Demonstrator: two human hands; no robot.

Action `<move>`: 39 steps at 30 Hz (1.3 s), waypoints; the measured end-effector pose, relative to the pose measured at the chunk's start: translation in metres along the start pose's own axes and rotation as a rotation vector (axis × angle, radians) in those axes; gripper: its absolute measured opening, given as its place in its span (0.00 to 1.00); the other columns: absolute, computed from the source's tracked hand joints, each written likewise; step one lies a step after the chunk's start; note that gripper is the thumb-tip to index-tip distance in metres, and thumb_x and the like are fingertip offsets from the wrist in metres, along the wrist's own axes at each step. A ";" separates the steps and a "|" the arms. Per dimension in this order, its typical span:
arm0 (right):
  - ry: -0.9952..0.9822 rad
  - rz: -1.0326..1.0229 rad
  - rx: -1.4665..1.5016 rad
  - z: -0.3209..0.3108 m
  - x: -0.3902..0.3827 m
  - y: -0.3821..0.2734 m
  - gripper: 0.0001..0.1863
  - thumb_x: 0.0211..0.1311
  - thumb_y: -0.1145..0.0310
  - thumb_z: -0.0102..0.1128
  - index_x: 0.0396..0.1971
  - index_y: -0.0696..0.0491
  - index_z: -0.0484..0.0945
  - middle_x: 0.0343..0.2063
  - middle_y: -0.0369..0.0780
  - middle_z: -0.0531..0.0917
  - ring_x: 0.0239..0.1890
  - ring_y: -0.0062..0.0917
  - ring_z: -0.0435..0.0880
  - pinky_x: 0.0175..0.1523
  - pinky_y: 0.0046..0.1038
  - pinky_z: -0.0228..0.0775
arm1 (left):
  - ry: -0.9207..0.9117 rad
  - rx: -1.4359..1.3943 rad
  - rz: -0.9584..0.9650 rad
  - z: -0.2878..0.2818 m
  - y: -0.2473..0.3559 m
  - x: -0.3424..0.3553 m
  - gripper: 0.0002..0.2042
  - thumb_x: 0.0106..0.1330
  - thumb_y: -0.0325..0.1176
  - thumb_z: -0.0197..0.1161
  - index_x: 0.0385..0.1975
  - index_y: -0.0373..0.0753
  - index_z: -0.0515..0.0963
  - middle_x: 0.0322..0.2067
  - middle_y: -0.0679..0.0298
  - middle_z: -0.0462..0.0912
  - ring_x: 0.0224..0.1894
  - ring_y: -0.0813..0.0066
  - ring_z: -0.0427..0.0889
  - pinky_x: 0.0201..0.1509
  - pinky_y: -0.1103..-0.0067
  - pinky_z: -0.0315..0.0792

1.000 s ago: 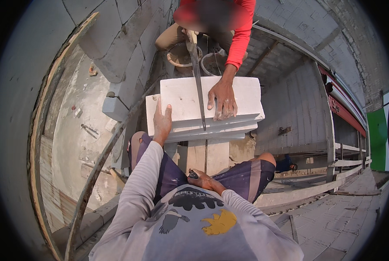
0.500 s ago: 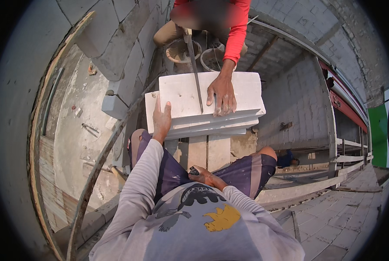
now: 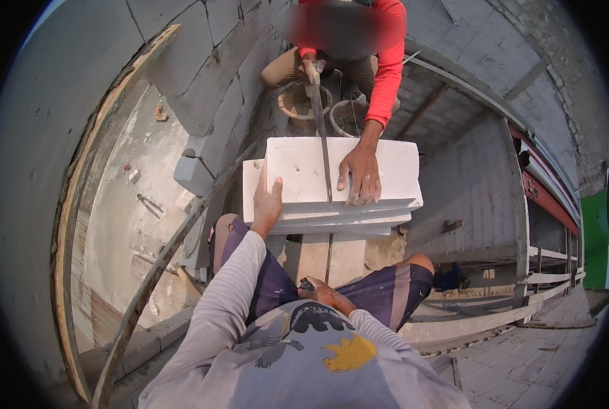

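Note:
My left hand lies against the left end of the top white block, its fingers stretched out and thumb apart. This block rests on other white blocks stacked in front of me. Closed around a small black object, my right hand rests in my lap; what the object is cannot be made out. Across the stack, a co-worker in red sleeves grips a handsaw, its blade lying over the top block near the middle. The co-worker's other hand presses flat on the block, right of the blade.
Two buckets stand beyond the blocks, by the co-worker's knees. A block wall rises at the left, with a long bar slanting beside me. Below lies a concrete floor with debris. Wooden rails run at the right.
The view has shifted, so the whole scene sits lower and further right. The co-worker's hand on the saw handle now shows. My hands keep their places.

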State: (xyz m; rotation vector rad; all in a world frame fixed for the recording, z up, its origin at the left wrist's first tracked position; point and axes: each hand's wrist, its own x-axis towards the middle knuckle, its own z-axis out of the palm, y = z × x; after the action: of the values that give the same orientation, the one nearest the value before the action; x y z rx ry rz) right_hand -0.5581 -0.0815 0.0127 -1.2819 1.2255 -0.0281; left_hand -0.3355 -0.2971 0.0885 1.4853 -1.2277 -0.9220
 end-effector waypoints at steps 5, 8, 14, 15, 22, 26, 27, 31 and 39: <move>-0.093 0.075 0.028 -0.011 -0.002 -0.015 0.54 0.65 0.37 0.72 0.76 0.62 0.64 0.68 0.58 0.77 0.72 0.45 0.76 0.75 0.36 0.66 | 0.029 -0.015 0.003 -0.003 -0.009 -0.005 0.32 0.82 0.39 0.57 0.81 0.37 0.59 0.72 0.43 0.74 0.74 0.49 0.73 0.78 0.66 0.64; -0.071 0.052 0.054 -0.004 0.010 0.002 0.42 0.67 0.43 0.74 0.68 0.59 0.73 0.58 0.53 0.84 0.60 0.40 0.83 0.66 0.36 0.72 | 0.028 -0.014 0.020 0.001 -0.008 -0.004 0.32 0.82 0.39 0.56 0.81 0.36 0.59 0.72 0.44 0.74 0.74 0.50 0.73 0.78 0.66 0.64; -0.058 0.032 0.084 -0.003 0.008 0.002 0.28 0.71 0.51 0.70 0.61 0.55 0.78 0.50 0.47 0.87 0.52 0.34 0.85 0.61 0.35 0.74 | -0.010 -0.063 -0.022 -0.003 -0.006 -0.004 0.33 0.82 0.39 0.57 0.82 0.35 0.58 0.74 0.43 0.72 0.76 0.50 0.71 0.79 0.66 0.63; -0.079 0.053 0.082 -0.003 0.007 0.001 0.27 0.72 0.52 0.67 0.61 0.55 0.78 0.52 0.47 0.86 0.54 0.33 0.85 0.62 0.34 0.74 | -0.003 -0.040 -0.019 -0.001 -0.008 -0.007 0.33 0.82 0.39 0.57 0.82 0.35 0.58 0.74 0.43 0.72 0.76 0.49 0.71 0.79 0.66 0.63; -0.004 0.024 0.042 -0.001 0.006 0.004 0.30 0.71 0.50 0.69 0.63 0.55 0.78 0.54 0.48 0.86 0.55 0.35 0.85 0.64 0.35 0.74 | 0.018 0.009 -0.050 -0.003 0.001 -0.007 0.34 0.80 0.40 0.57 0.82 0.35 0.57 0.74 0.42 0.71 0.76 0.47 0.71 0.80 0.65 0.62; -0.075 0.002 0.115 0.002 0.029 0.037 0.31 0.69 0.48 0.71 0.62 0.55 0.78 0.50 0.46 0.88 0.52 0.31 0.87 0.59 0.34 0.76 | -0.003 -0.018 -0.047 -0.001 0.003 -0.009 0.34 0.80 0.41 0.57 0.82 0.33 0.57 0.74 0.41 0.71 0.77 0.47 0.69 0.80 0.65 0.61; -0.072 0.005 0.116 0.003 0.032 0.037 0.31 0.70 0.49 0.71 0.62 0.55 0.78 0.49 0.45 0.88 0.52 0.30 0.87 0.58 0.34 0.77 | 0.008 -0.015 -0.038 -0.001 -0.002 -0.008 0.34 0.80 0.41 0.58 0.81 0.33 0.57 0.74 0.41 0.71 0.77 0.47 0.69 0.80 0.65 0.61; -0.065 -0.077 0.112 0.008 0.040 0.051 0.29 0.70 0.50 0.72 0.60 0.55 0.79 0.48 0.45 0.88 0.51 0.29 0.86 0.58 0.34 0.76 | 0.004 -0.056 -0.045 -0.003 -0.014 0.000 0.34 0.80 0.41 0.58 0.81 0.32 0.58 0.74 0.41 0.70 0.77 0.46 0.69 0.80 0.64 0.61; -0.026 -0.140 0.090 0.014 0.063 0.079 0.27 0.67 0.50 0.75 0.58 0.51 0.81 0.48 0.40 0.87 0.51 0.28 0.85 0.58 0.32 0.76 | 0.026 -0.045 0.004 -0.001 -0.008 -0.009 0.34 0.80 0.39 0.59 0.81 0.34 0.58 0.73 0.40 0.72 0.76 0.45 0.70 0.79 0.64 0.62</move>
State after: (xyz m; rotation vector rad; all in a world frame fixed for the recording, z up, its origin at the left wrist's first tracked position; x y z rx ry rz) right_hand -0.5678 -0.0815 -0.0889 -1.2832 1.0989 -0.1656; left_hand -0.3345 -0.2880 0.0811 1.4545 -1.1838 -0.9196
